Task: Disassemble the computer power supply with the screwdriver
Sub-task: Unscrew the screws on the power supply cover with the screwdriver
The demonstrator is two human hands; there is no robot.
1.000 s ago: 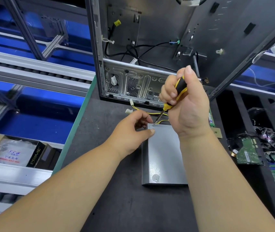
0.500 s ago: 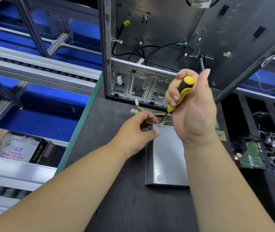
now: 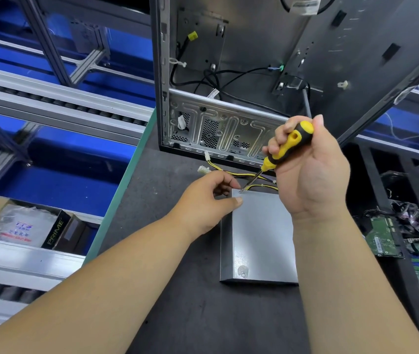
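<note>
- dark grey worktop with a green edge; blue racks with metal rails to the left; an open computer case stands at the far side.
- right hand curled tight around the yellow-and-black screwdriver, tip at the power supply's far left corner.
- left hand with curled fingers, thumb pressing on that corner.
- power supply: flat grey metal box lying mid-worktop, yellow-black wires leaving its far end.

R hand fist-gripped, raised; L hand fingers curled, thumb out.
</note>
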